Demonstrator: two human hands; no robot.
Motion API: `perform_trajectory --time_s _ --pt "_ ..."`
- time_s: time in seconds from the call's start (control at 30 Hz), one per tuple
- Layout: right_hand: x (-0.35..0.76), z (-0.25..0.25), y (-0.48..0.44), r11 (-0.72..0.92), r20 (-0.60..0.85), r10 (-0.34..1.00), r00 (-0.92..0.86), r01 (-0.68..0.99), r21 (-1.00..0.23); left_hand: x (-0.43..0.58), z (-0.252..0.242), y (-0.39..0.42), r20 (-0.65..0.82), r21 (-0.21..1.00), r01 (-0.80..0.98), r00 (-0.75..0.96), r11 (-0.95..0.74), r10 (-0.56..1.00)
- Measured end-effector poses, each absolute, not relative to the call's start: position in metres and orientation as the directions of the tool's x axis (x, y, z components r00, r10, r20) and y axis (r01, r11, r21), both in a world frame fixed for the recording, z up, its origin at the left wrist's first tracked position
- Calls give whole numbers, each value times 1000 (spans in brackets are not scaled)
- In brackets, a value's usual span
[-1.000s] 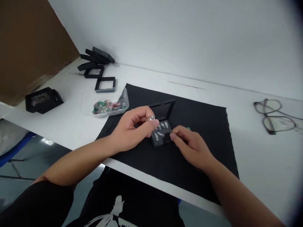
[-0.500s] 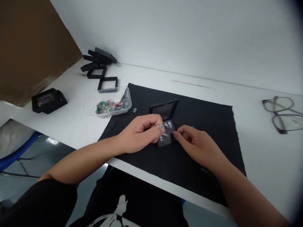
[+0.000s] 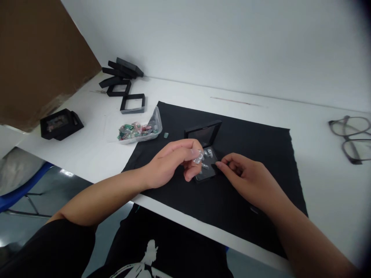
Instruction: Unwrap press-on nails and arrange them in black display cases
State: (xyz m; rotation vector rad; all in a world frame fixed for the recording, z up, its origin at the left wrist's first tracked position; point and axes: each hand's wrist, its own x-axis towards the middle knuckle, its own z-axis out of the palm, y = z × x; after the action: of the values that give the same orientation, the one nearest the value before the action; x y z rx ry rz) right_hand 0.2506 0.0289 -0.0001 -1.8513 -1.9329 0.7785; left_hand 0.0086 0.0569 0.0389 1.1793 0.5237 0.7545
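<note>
A small black box (image 3: 204, 135) stands open on a black cloth (image 3: 249, 154), its lid tilted up at the back. Several small clear pieces lie in its tray. My left hand (image 3: 171, 164) hovers over the tray's left side and pinches a small clear piece (image 3: 198, 156) between thumb and fingertips. My right hand (image 3: 246, 179) rests on the cloth at the box's right edge, fingertips touching the tray's rim.
A clear bag of coloured stones (image 3: 139, 130) lies left of the cloth, and a small green stone (image 3: 165, 135) sits on the cloth. Empty black frames (image 3: 124, 87) are piled at the back left, another black box (image 3: 60, 123) lies farther left. Two pairs of glasses (image 3: 352, 137) lie far right.
My left hand has lowered the clear piece toward the tray and shifted slightly right. My right hand has stayed at the box's edge. The view shifted a little.
</note>
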Motion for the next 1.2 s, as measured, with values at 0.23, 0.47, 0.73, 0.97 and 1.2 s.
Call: perform_trajectory --time_s 0.23,0.47,0.73,0.97,1.2 --pt "259 -5 33 -23 -124 990 -69 786 -617 7 43 55 -8 953 -221 669 208 744" --pt "263 -1 32 40 -119 979 -164 732 -680 7 44 55 5 949 -234 677 209 736" --pt "263 -7 34 147 -112 954 -277 761 -632 10 45 54 29 956 -234 677 178 736" --pt "258 -6 34 191 -36 966 -255 801 -567 11 44 54 29 960 -223 682 169 731" --pt "246 -9 34 180 46 982 -185 819 -545 12 44 54 1 961 -205 678 187 735"
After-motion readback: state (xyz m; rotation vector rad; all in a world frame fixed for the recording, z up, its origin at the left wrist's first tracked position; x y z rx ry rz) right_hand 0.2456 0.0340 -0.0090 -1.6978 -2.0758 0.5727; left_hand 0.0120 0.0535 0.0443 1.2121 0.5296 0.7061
